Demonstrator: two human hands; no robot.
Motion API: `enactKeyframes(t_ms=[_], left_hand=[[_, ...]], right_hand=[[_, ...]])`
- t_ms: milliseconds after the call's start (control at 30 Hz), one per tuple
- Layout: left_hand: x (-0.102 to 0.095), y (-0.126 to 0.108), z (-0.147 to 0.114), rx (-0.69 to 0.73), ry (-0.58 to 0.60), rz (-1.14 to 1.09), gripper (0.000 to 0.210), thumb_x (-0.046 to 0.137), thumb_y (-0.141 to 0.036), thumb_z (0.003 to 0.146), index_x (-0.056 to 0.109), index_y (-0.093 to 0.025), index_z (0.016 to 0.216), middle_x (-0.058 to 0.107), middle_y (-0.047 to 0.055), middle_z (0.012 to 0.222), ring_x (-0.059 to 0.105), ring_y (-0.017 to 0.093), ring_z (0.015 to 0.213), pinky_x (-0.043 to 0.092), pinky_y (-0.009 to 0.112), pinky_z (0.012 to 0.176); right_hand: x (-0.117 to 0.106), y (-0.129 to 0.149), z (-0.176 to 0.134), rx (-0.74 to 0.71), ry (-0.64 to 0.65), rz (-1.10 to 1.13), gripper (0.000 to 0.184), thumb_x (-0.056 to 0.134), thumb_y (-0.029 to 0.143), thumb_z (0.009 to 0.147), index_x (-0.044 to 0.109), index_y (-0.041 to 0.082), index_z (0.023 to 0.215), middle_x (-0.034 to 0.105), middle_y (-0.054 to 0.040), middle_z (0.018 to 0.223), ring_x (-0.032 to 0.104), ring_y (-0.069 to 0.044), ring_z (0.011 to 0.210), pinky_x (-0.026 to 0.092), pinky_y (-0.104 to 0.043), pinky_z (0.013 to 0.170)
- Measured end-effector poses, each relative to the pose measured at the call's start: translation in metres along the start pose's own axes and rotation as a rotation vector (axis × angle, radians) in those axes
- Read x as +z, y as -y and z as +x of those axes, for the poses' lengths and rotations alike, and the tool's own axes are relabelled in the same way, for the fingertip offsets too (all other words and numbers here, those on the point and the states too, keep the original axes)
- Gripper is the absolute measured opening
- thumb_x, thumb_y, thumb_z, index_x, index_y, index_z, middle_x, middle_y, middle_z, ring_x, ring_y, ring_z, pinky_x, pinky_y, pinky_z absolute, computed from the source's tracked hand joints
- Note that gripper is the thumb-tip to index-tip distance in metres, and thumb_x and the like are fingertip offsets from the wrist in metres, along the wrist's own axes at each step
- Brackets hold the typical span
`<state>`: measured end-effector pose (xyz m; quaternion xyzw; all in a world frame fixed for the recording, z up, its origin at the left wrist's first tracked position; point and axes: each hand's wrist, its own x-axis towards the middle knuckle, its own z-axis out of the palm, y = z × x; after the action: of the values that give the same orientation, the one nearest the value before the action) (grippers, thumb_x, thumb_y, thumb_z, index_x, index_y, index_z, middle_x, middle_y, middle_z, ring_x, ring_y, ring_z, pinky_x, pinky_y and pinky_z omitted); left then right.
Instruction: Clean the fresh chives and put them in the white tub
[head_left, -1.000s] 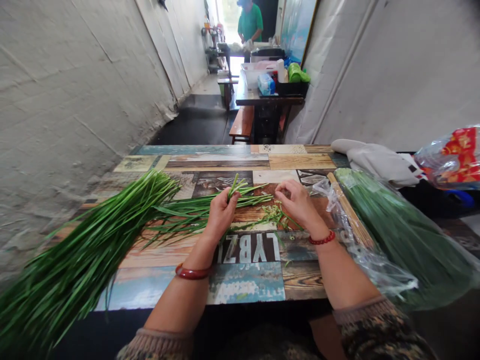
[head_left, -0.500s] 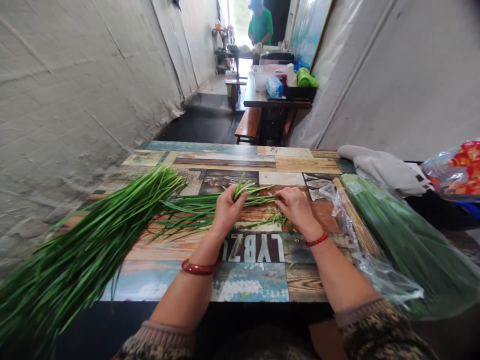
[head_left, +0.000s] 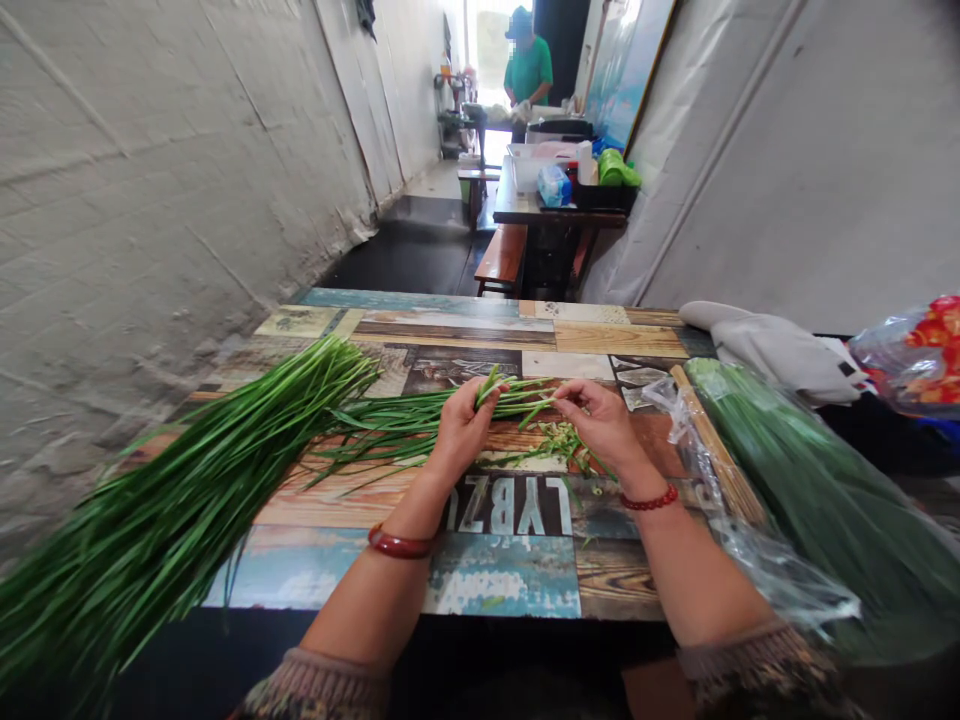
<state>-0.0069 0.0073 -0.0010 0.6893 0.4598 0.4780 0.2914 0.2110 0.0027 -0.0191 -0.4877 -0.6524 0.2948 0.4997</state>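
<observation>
My left hand [head_left: 465, 428] is closed around a few garlic chives, their pale stem ends sticking out past the thumb. A thin layer of garlic chives [head_left: 401, 415] lies flat under and beside it, leaves to the left and stems to the right. My right hand [head_left: 604, 425] pinches at the stem ends, thumb and forefinger together; the exact bit between the fingertips is too small to make out clearly. Just below these stems is a small heap of pale trimmings [head_left: 559, 440]. A big pile of garlic chives [head_left: 217, 470] spreads over the table's left side and past its front edge.
On the right, a clear plastic bag of green chives [head_left: 795, 480] lies beside a bundle of thin sticks [head_left: 716, 445]. Behind them is a grey cloth [head_left: 772, 345]. Farther off stand a bench [head_left: 502, 255], another table [head_left: 517, 205] with containers, and a person in green [head_left: 529, 70].
My right hand has turned slightly, fingers now more clearly pinched at the stem ends. The left hand keeps its hold on the chives. The whole view has shifted a little.
</observation>
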Motion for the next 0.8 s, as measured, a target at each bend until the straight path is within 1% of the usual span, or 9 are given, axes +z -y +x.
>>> enactKeyframes(t_ms=[67,133,233,300,467,533,600,700,800], left_hand=[[0.000,-0.001,0.000,0.015,0.053,0.015,0.031,0.046,-0.038,0.094,0.069,-0.018,0.099,0.071,0.008,0.103,0.063,0.021,0.099,0.046,0.033,0.091],[0.000,-0.001,0.000,0.033,0.143,0.029,0.030,0.047,-0.038,0.093,0.069,-0.019,0.101,0.072,0.007,0.104,0.063,0.021,0.098,0.046,0.032,0.090],[0.003,0.001,-0.001,0.074,0.264,0.051,0.028,0.048,-0.037,0.093,0.069,-0.018,0.090,0.071,0.005,0.092,0.063,0.018,0.086,0.046,0.028,0.081],[0.004,0.003,-0.001,0.084,0.295,0.084,0.029,0.047,-0.036,0.093,0.067,-0.018,0.083,0.068,0.003,0.083,0.060,0.016,0.078,0.044,0.026,0.074],[0.007,0.005,-0.001,0.054,0.288,0.170,0.030,0.046,-0.039,0.094,0.064,-0.018,0.083,0.063,0.001,0.074,0.055,0.014,0.070,0.039,0.023,0.066],[0.008,0.006,-0.001,0.065,0.294,0.203,0.029,0.047,-0.040,0.093,0.064,-0.018,0.084,0.063,0.000,0.073,0.054,0.014,0.069,0.038,0.023,0.066],[0.009,0.007,0.000,0.088,0.295,0.250,0.027,0.048,-0.039,0.093,0.063,-0.019,0.082,0.063,0.000,0.072,0.054,0.014,0.068,0.037,0.024,0.066],[0.009,0.008,0.001,0.110,0.253,0.337,0.027,0.047,-0.037,0.093,0.060,-0.020,0.077,0.060,0.000,0.070,0.052,0.015,0.068,0.035,0.025,0.066],[0.008,0.010,0.002,0.132,0.218,0.397,0.029,0.046,-0.036,0.093,0.056,-0.019,0.072,0.056,0.000,0.066,0.049,0.016,0.067,0.035,0.026,0.068]], right_hand=[[0.000,0.002,-0.001,-0.017,0.007,0.040,0.013,0.063,0.032,0.083,0.067,0.021,0.088,0.070,-0.0024,0.087,0.063,-0.016,0.078,0.049,-0.029,0.072],[0.001,0.004,-0.001,-0.028,0.010,0.100,0.014,0.063,0.033,0.084,0.067,0.022,0.090,0.070,-0.0032,0.090,0.064,-0.017,0.083,0.050,-0.031,0.077],[0.003,0.003,-0.001,0.004,0.000,0.164,0.017,0.064,0.036,0.083,0.065,0.022,0.090,0.069,-0.0034,0.089,0.064,-0.018,0.084,0.051,-0.031,0.077],[0.006,0.003,-0.001,0.039,-0.010,0.173,0.018,0.064,0.037,0.082,0.064,0.021,0.090,0.068,-0.0031,0.087,0.063,-0.017,0.081,0.051,-0.030,0.075],[0.017,0.013,-0.004,0.043,0.016,0.174,0.018,0.062,0.035,0.083,0.060,0.021,0.093,0.068,-0.0030,0.089,0.064,-0.016,0.079,0.051,-0.029,0.073],[0.020,0.019,-0.006,0.020,0.007,0.115,0.022,0.065,0.033,0.081,0.059,0.022,0.097,0.068,-0.0032,0.091,0.066,-0.017,0.082,0.052,-0.029,0.074],[0.022,0.022,-0.006,-0.023,-0.007,0.006,0.025,0.067,0.030,0.079,0.058,0.022,0.101,0.069,-0.0031,0.091,0.067,-0.018,0.084,0.052,-0.030,0.076],[0.016,0.022,-0.005,-0.105,-0.021,-0.164,0.025,0.063,0.023,0.080,0.059,0.023,0.104,0.069,-0.0024,0.090,0.066,-0.018,0.084,0.051,-0.031,0.080],[0.001,0.020,-0.001,-0.119,-0.104,-0.272,0.019,0.060,0.021,0.082,0.062,0.023,0.101,0.068,-0.0015,0.084,0.064,-0.018,0.079,0.050,-0.032,0.080]])
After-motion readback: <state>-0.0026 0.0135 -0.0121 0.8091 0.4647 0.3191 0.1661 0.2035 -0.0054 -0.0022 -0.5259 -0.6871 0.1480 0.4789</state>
